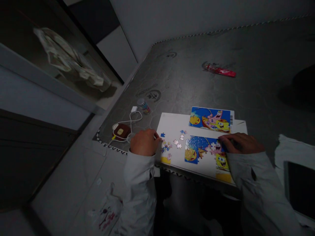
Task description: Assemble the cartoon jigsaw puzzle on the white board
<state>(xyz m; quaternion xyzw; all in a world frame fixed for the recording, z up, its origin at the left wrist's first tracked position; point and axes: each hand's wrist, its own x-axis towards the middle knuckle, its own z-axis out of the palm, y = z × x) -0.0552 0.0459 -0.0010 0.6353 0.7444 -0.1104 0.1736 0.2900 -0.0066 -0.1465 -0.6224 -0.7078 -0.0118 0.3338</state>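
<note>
A partly assembled jigsaw puzzle (194,144) with a blue and yellow cartoon picture lies on a white board (177,123). Its lower middle has a gap. My right hand (243,143) has its fingertips pressed together at the puzzle's upper right corner; anything between them is hidden. Over the board's left edge, my left hand (144,142) is closed in a pinch, and what it holds cannot be made out. Several loose puzzle pieces (179,144) lie between the hands. Above the puzzle rests a picture card (211,119) showing the same cartoon scene.
A small jar (144,105), a white charger (134,109) with its cable and a brown device (121,131) are on the bed-like grey surface (177,85), left of the board. Farther back lies a red packet (221,70). A dark tablet-like object (300,188) is at right.
</note>
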